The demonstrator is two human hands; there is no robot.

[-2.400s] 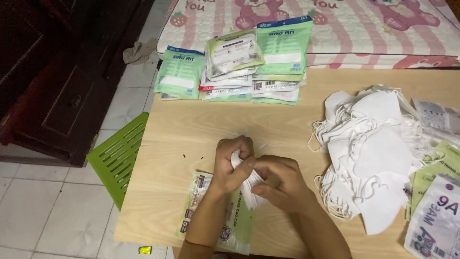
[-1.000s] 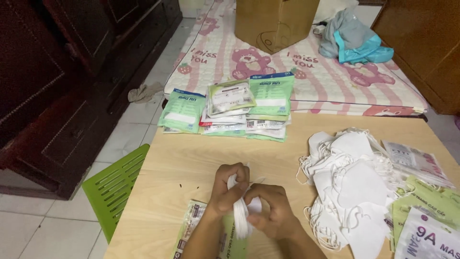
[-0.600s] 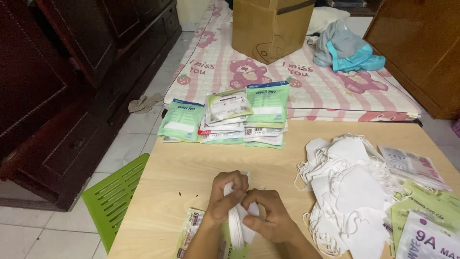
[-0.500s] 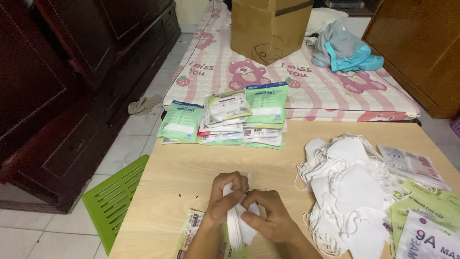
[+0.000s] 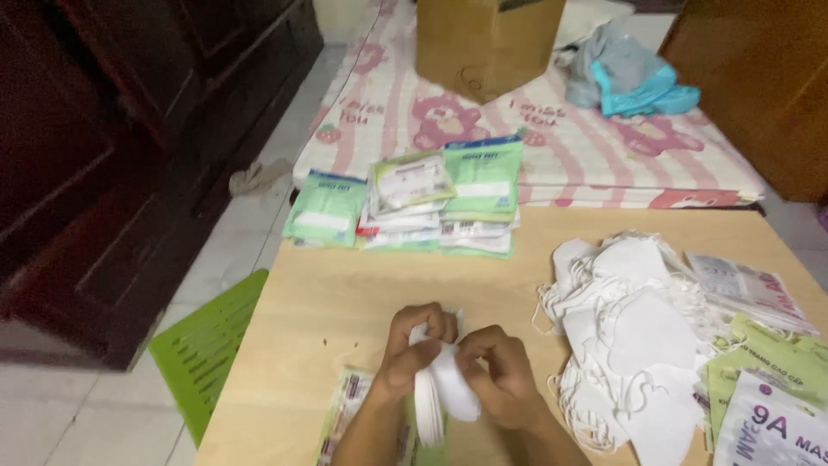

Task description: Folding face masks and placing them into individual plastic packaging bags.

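1. left hand (image 5: pixel 414 345) and right hand (image 5: pixel 500 375) meet at the near edge of the table (image 5: pixel 345 302), both closed on a small stack of white masks (image 5: pixel 440 388), fingers pinching its top and sides.
2. the stack is held on edge, just above the table, apparently so the masks line up flush; thumbs press from the person's side.
3. a flat green-and-clear pouch (image 5: pixel 345 414) lies under the wrists at the near edge, partly hidden by the forearms; can't tell if its mouth is open.
4. a loose pile of white masks (image 5: pixel 638 345) with tangled ear loops sits toward the right edge, within reach of the right hand.
5. empty printed pouches (image 5: pixel 768 380) are fanned at the near right corner, beside that pile.
6. filled green packets (image 5: pixel 431 203) are stacked along the far edge, well apart from the hands, likely kept out of the working area.
7. a green plastic basket (image 5: pixel 207 345) lies on the floor by the left edge; a cardboard box (image 5: pixel 483 39) stands on the pink mat (image 5: pixel 552 147) beyond the table.
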